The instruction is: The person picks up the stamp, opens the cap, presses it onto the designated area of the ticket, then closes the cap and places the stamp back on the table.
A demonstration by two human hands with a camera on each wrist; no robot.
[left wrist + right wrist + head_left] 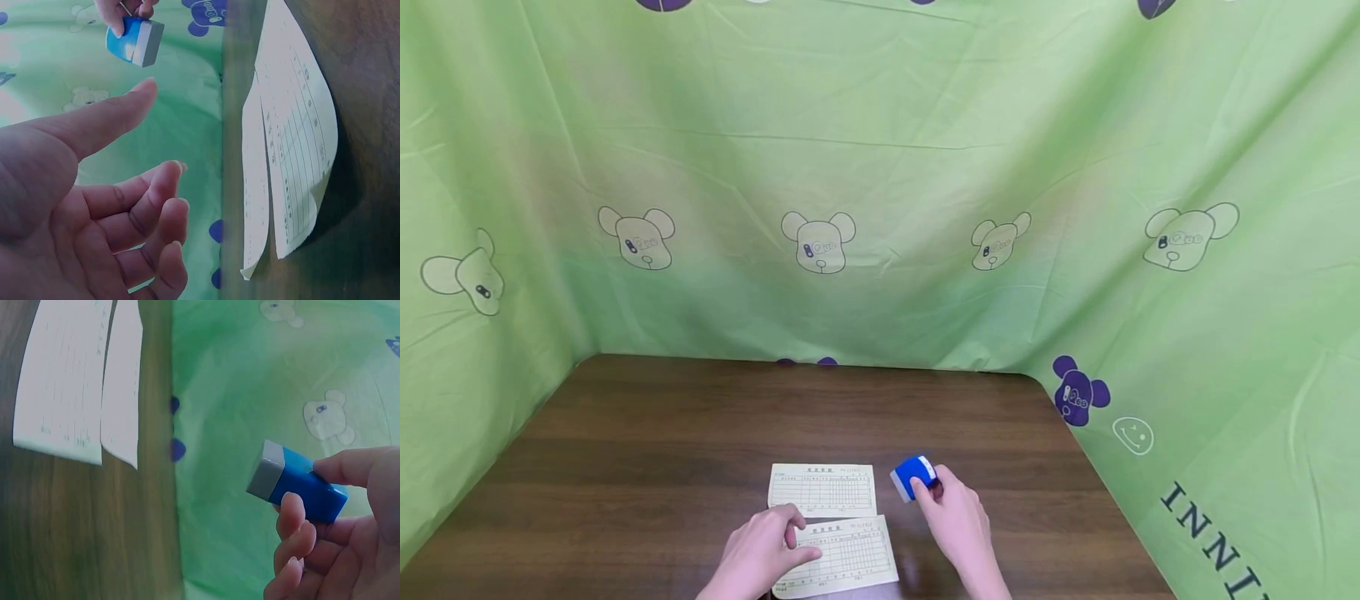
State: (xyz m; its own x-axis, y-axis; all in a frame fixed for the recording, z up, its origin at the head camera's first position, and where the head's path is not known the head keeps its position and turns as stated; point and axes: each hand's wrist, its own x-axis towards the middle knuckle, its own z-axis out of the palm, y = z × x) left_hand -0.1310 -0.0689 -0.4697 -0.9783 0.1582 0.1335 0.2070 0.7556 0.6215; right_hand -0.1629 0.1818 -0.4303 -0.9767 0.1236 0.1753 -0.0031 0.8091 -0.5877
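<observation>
My right hand (957, 518) holds a blue stamp (913, 477) with a grey cap-like end, to the right of two printed forms. In the right wrist view the thumb and fingers pinch the blue body of the stamp (310, 490), and its grey end points away from the palm. My left hand (758, 550) hovers over the left part of the near form (857, 557), thumb and fingers apart with nothing between them. Just beyond lies the far form (822, 487), its lower edge close against the near one. Both forms carry ruled grids, and their edges curl up a little.
A dark brown wooden table (662, 450) extends beyond and to both sides of the forms. Green cloth (895, 308) with bear prints hangs along its back and sides.
</observation>
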